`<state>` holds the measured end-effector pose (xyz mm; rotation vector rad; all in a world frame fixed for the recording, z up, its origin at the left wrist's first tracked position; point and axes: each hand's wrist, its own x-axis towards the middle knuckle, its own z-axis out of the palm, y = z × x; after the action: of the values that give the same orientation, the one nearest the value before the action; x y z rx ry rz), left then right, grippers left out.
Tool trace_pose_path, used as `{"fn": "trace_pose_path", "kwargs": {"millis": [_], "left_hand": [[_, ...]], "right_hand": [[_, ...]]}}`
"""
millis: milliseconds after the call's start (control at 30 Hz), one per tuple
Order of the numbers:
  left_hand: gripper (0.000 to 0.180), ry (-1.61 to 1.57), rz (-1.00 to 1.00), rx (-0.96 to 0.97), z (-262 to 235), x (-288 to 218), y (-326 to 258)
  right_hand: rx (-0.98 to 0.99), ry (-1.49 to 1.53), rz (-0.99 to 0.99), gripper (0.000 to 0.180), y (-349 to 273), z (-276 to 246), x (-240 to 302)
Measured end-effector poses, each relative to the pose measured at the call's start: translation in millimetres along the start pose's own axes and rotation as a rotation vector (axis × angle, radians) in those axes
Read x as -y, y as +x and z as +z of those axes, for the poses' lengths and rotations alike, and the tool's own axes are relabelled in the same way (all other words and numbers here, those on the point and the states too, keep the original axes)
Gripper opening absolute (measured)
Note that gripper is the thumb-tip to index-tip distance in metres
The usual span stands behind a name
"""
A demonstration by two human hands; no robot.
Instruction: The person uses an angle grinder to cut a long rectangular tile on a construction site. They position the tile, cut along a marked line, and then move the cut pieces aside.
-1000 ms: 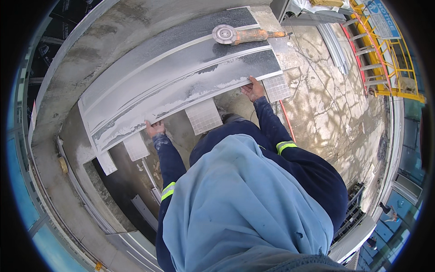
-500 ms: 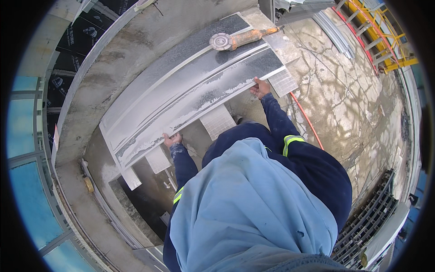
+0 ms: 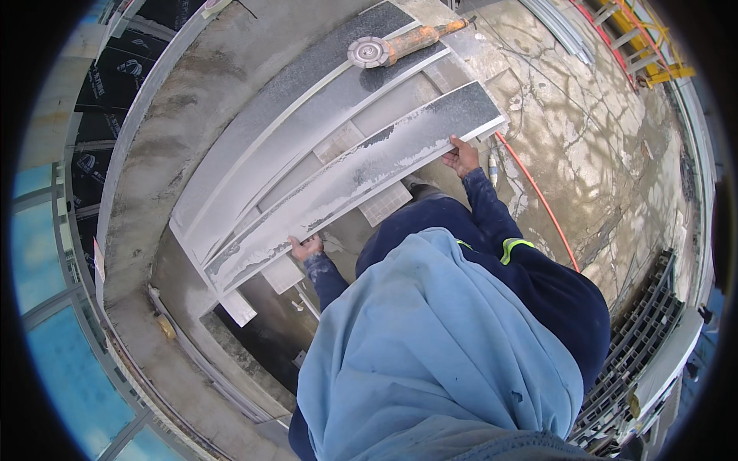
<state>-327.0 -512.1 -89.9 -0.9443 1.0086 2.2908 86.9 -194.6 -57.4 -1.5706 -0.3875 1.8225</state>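
Note:
A long dark grey stone strip (image 3: 361,177), smeared with pale dust or slurry, lies in front of me with its right end swung toward me. My left hand (image 3: 307,247) grips its near edge toward the left end. Farther right, my right hand (image 3: 463,157) holds the same edge, fingers curled at the rim. Beyond the strip lies another dusty slab (image 3: 307,127), separated from it by a wedge-shaped gap. An orange angle grinder (image 3: 407,42) with a round disc rests on the far slabs. Pale blocks (image 3: 386,203) show under the strip; the undersides of my hands are partly hidden.
A curved concrete wall (image 3: 184,100) bounds the far left. On the right, an orange-red hose (image 3: 532,180) crosses the cracked, wet floor. Metal profiles (image 3: 557,29) and a yellow frame (image 3: 667,74) stand far right. A dark pit (image 3: 257,338) lies at lower left.
The strip's right end has moved toward me and to the right, away from the neighbouring slab, opening a gap that bares blocks beneath. Both hands have moved along with it.

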Motion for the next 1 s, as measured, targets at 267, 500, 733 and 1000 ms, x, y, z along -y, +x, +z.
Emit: {"fn": "trace_pose_path", "kwargs": {"millis": [267, 500, 733, 1000], "left_hand": [[0.047, 0.022, -0.019, 0.057, -16.8, -2.1, 13.5], [0.053, -0.088, -0.081, 0.221, -23.0, -2.2, 20.2], [0.056, 0.039, -0.142, 0.316, 7.7, 7.9, 41.7], [0.060, 0.135, -0.162, 0.362, 32.2, 28.5, 65.3]], "right_hand": [[-0.066, -0.015, 0.012, 0.034, 4.5, -5.3, -2.1], [-0.009, -0.095, 0.035, 0.043, 6.8, -11.3, 9.2], [-0.253, -0.027, -0.030, 0.048, 7.4, -19.4, 32.4], [-0.431, -1.085, -0.179, 0.036, -15.3, -18.4, 76.3]]}}
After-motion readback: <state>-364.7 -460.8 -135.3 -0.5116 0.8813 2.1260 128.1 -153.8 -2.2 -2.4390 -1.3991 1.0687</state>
